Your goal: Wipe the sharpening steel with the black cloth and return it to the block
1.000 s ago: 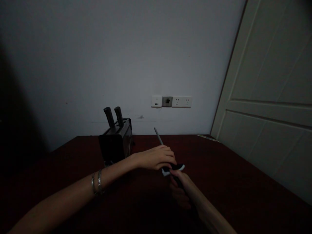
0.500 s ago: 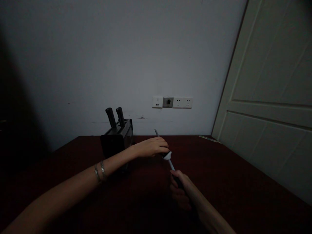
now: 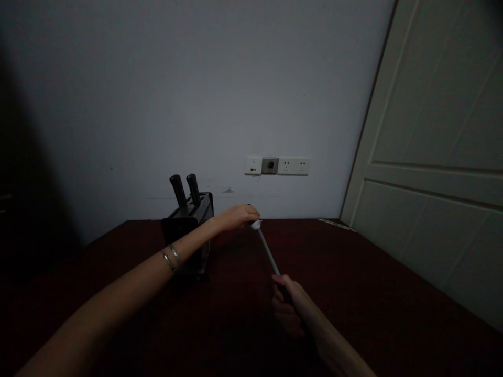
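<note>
My right hand (image 3: pixel 288 306) is closed round the dark handle of a honing steel (image 3: pixel 269 253), whose grey rod slants up and away to the left. My left hand (image 3: pixel 238 216) reaches across to the rod's far end, fingers closed over a small white pad (image 3: pixel 256 224) that looks like a cloth or sponge. The pad rests around or against the rod; the fingers cover most of it and the tip. Two silvery bracelets circle the left wrist. Behind the left forearm stands a black knife block (image 3: pixel 181 225) with two black-handled knives (image 3: pixel 193 189) upright in it.
The dark red tabletop (image 3: pixel 236 298) runs back to a pale wall. Low on that wall sit sockets and switches (image 3: pixel 277 166). A pale panelled door (image 3: pixel 432 199) stands at the right, with a thin patterned strip (image 3: pixel 337 225) on the table's back right edge.
My left hand has slid the white pad along the rod, away from me towards the tip, baring more of the rod. My right hand has stayed nearly in place.
</note>
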The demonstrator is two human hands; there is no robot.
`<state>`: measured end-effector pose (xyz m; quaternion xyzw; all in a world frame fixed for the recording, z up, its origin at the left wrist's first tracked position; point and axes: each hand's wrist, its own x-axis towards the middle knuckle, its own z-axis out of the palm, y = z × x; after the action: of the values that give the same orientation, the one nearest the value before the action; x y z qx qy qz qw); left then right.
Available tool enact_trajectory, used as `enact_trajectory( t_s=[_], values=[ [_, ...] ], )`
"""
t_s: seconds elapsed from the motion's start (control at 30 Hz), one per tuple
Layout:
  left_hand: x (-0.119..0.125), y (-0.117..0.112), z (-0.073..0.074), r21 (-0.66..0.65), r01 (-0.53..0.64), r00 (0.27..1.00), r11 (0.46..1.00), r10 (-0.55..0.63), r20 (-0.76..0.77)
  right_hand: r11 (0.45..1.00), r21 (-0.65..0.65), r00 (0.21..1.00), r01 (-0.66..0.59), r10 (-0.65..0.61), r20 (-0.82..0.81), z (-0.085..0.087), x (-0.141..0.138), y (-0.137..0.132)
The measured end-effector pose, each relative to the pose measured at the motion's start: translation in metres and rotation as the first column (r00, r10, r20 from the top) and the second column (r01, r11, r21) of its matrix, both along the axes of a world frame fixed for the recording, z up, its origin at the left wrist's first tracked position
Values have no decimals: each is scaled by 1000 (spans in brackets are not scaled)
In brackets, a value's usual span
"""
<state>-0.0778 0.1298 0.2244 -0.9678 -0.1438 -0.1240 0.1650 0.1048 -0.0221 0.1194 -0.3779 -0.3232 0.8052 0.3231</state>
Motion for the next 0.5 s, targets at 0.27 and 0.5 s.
enact_trajectory(
  t_s=[0.27,0.5],
  values=[
    [8,8,7,131,-131,991,983,128,34,998,46,996,-42,46,-78,2,3,2],
    [22,5,2,66,-382,877,922,340,339,994,112,990,10,6,-141,-1,4,3]
  ],
)
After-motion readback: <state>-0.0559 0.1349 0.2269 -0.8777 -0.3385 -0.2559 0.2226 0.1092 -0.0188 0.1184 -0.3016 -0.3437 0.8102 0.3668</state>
